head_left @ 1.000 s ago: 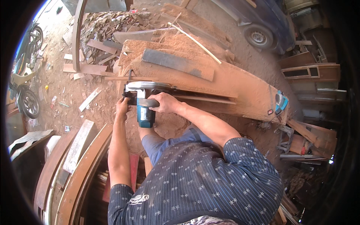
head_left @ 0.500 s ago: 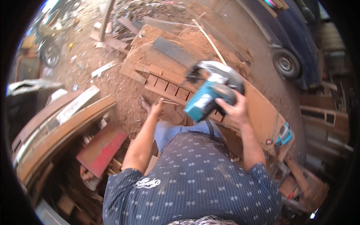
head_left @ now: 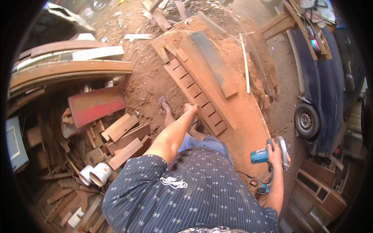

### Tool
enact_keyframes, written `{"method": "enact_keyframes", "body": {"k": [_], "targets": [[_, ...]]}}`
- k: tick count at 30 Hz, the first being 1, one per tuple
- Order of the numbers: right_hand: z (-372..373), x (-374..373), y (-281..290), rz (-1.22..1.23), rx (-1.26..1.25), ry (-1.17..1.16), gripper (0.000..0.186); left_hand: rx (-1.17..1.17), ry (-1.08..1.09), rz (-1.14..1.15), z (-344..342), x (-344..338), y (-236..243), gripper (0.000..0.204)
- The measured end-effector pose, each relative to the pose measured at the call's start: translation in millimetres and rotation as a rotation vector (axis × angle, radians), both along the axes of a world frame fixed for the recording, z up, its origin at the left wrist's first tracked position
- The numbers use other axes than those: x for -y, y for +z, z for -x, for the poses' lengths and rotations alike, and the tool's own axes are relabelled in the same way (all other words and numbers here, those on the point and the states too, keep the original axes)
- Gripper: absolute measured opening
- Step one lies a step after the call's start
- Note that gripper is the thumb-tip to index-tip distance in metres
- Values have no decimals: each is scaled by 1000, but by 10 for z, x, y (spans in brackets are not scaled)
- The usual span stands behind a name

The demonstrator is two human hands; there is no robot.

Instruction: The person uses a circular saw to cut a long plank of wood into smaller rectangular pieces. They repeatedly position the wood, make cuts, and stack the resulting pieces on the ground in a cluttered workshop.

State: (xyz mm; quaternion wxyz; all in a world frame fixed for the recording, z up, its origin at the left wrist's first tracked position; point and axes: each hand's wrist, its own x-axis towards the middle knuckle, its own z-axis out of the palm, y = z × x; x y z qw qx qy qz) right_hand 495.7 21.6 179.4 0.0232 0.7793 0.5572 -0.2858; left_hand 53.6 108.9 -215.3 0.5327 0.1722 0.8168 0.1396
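My left hand [head_left: 190, 108] has its fingers curled at the near edge of a board with several crosswise slots [head_left: 178, 69]; what, if anything, they grip is hard to make out. My right hand [head_left: 274, 154] grips the handle of a teal and silver circular saw [head_left: 259, 156] at the right, over the large dust-covered plank bench [head_left: 248, 128]. Farther along the bench lie a long dark grey board [head_left: 211, 62] and a pale stick [head_left: 244, 64]. A second teal tool [head_left: 263, 189] and a black cord are partly hidden beside my right forearm.
My bare feet [head_left: 163, 103] stand on dirt. Left are long curved boards [head_left: 70, 70], a red-painted panel [head_left: 97, 106], scrap wood [head_left: 124, 132] and white buckets [head_left: 100, 174]. Right are a dark blue vehicle [head_left: 322, 97] with planks on it and wooden frames [head_left: 318, 186]. Scrap [head_left: 178, 11] lies ahead.
The saw has gone from over the slotted board to the right side, held in my right hand. My left hand is now at that board's edge, and my view has turned.
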Motion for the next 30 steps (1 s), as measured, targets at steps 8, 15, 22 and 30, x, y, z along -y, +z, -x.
{"method": "enact_keyframes", "body": {"k": [8,15,22,30], "targets": [[96,864,-1752,484,331,173,42,100,140,232,-350,-128,817,88],[560,839,-1952,578,264,39,42,-159,137,275,-529,-141,627,75],[1268,703,-1703,59,43,278,41,32,230,1,-603,-24,756,58],[2674,340,-1403,-249,-480,356,17,-164,192,-491,554,1159,1428,45]]}}
